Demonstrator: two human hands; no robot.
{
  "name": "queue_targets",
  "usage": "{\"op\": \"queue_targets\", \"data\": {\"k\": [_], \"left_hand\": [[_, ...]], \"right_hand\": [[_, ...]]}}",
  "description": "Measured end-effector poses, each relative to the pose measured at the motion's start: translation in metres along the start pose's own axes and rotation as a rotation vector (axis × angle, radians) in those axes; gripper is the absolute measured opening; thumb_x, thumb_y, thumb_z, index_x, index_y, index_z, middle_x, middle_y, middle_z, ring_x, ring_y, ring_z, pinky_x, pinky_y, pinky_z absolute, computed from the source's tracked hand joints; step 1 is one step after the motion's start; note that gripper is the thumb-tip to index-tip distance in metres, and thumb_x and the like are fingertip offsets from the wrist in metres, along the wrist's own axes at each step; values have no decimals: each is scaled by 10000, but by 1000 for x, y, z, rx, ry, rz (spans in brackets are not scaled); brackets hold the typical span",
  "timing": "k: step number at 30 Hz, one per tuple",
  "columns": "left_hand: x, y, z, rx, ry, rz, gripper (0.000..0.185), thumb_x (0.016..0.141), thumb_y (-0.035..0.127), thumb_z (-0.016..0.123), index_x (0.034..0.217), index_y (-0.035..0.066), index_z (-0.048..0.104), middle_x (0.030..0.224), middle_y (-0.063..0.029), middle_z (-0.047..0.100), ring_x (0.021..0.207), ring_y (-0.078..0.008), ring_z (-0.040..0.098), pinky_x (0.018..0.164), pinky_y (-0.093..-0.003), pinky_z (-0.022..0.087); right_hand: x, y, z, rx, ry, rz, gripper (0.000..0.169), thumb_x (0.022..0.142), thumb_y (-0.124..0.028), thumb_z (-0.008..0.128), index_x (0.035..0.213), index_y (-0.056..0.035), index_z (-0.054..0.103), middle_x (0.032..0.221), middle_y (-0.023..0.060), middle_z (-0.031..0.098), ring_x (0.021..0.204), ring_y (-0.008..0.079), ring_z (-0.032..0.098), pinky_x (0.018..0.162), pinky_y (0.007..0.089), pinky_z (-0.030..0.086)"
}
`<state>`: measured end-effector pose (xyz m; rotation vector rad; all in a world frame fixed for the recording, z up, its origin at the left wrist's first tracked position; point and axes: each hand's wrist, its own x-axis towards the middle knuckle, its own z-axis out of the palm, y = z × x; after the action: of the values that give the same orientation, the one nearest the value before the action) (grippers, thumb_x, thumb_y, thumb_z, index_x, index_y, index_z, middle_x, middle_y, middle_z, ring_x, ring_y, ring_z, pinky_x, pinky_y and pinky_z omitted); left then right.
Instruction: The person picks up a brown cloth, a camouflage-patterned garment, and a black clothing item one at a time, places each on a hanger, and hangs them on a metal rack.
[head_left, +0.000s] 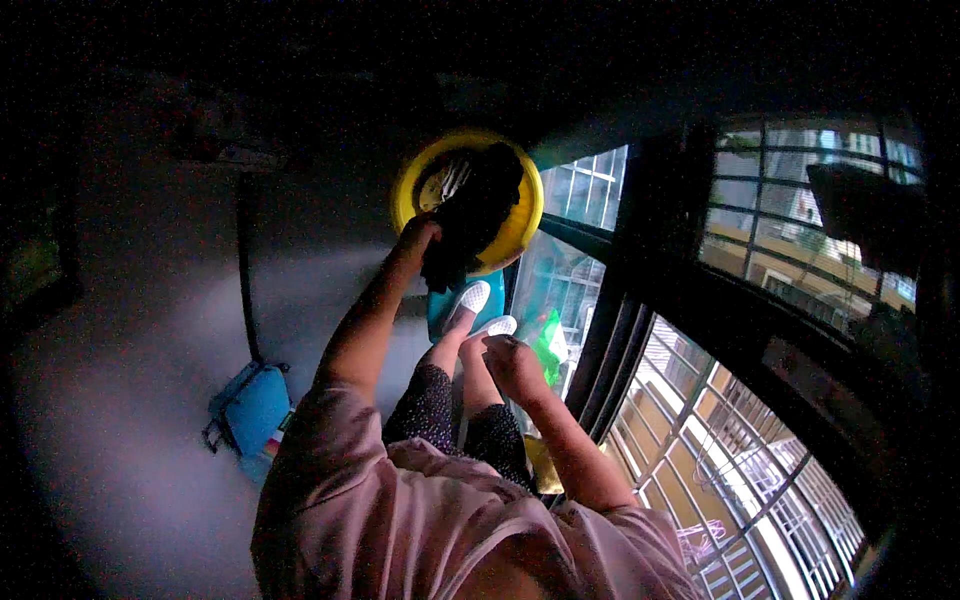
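A yellow round basin (530, 202) lies ahead of me, with a bulky black cloth (480, 210) heaped in it and hanging over its near rim. My left hand (424, 226) reaches out to the basin's near left side and grips the cloth at its edge. Beside the cloth inside the basin, a paler patterned piece of fabric (433, 191) shows. My right hand (516, 367) is held nearer my body, above my shin, with its fingers curled. Dark shadow hides whether it holds anything.
Below the basin is a teal object (442, 304), by my white shoes (473, 297). Glass panels and a barred window (697, 420) run along my right. A green and white packet (553, 349) shows there. On the left floor stands a blue bag (259, 409). Much is dark.
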<state>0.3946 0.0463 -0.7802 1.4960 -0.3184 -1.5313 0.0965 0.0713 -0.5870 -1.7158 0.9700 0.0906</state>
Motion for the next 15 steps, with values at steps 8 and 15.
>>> {"op": "queue_targets", "data": {"k": [8,15], "left_hand": [[-202,91,61,-104,-227,-230,539,654,82,541,1189,20,561,1018,-60,612,833,-202,568,702,-285,467],[-269,196,201,599,-895,-256,549,671,63,519,1211,-26,556,1090,-63,629,996,-157,574,854,-266,455]], "right_hand": [[-86,-48,-52,27,102,-122,604,790,-40,655,1348,-33,422,1298,233,486,1061,429,556,854,411,496],[-217,-59,-91,120,174,-266,537,788,-163,741,1262,-34,525,1280,183,541,1152,357,528,967,372,439]]}}
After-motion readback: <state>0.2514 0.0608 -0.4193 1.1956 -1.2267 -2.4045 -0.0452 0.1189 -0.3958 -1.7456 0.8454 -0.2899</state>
